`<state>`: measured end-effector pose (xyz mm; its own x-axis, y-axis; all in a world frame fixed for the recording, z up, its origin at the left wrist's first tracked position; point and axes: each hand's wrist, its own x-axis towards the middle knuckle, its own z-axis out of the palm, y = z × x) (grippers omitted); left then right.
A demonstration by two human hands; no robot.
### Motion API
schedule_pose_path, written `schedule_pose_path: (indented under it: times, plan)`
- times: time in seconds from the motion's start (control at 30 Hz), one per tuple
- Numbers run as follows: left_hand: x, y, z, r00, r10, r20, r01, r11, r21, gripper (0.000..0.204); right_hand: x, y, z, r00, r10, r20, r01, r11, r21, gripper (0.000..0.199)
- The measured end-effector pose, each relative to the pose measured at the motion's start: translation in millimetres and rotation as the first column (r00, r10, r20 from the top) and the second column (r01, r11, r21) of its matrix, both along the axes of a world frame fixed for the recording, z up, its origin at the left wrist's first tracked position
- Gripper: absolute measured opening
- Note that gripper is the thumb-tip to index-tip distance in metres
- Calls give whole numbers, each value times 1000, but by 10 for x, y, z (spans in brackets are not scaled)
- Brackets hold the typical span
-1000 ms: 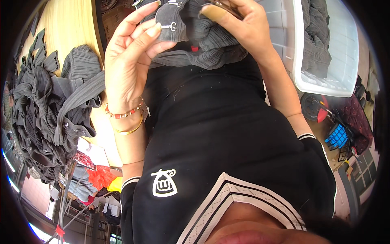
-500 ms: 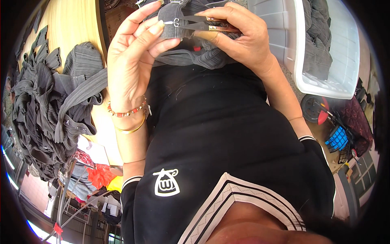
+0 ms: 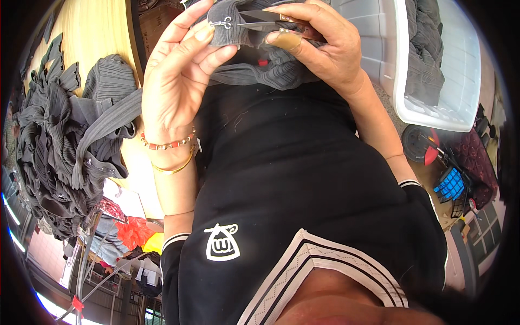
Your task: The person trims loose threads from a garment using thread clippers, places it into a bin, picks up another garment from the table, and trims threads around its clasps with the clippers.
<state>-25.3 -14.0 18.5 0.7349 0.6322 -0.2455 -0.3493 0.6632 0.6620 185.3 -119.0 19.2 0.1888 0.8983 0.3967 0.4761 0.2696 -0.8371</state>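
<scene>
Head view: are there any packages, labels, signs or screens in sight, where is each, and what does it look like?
Printed emblem: on the black top, low in the picture; white, pouch-shaped outline.
Plastic bin: upper right, beside the person; white, box-shaped, with grey cloth inside.
Crate: far right, lower down; small, blue.
No signs or screens show.

This looks like a small garment workshop. A big heap of grey ribbed garments (image 3: 59, 141) lies piled on a pale wooden table (image 3: 100, 32) to the person's left, all of one kind and colour. To the right, a white plastic bin (image 3: 460, 65) holds more of the same grey pieces. The left hand (image 3: 173, 86) pinches a grey piece (image 3: 244, 32) with a metal hook while the right hand (image 3: 325, 49) works small thread snips (image 3: 265, 17) against it, the sort of finishing work done in clothing production.
</scene>
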Motion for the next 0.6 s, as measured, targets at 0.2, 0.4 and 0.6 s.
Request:
schedule_pose_path:
  times: [0.2,0.4,0.6]
  plan:
    - [5,-2,-19,1000,6,11,-5,1000,-20,46,-2,4,6,1000,13,-3,-14,1000,-6,34]
    - [11,-14,-7,1000,-9,-17,9,1000,-6,46,-10,9,16,999,30,-18,-31,1000,0,34]
    - [21,-24,11,999,-4,-35,5,1000,3,46,-15,12,5,1000,25,-6,-25,1000,14,34]
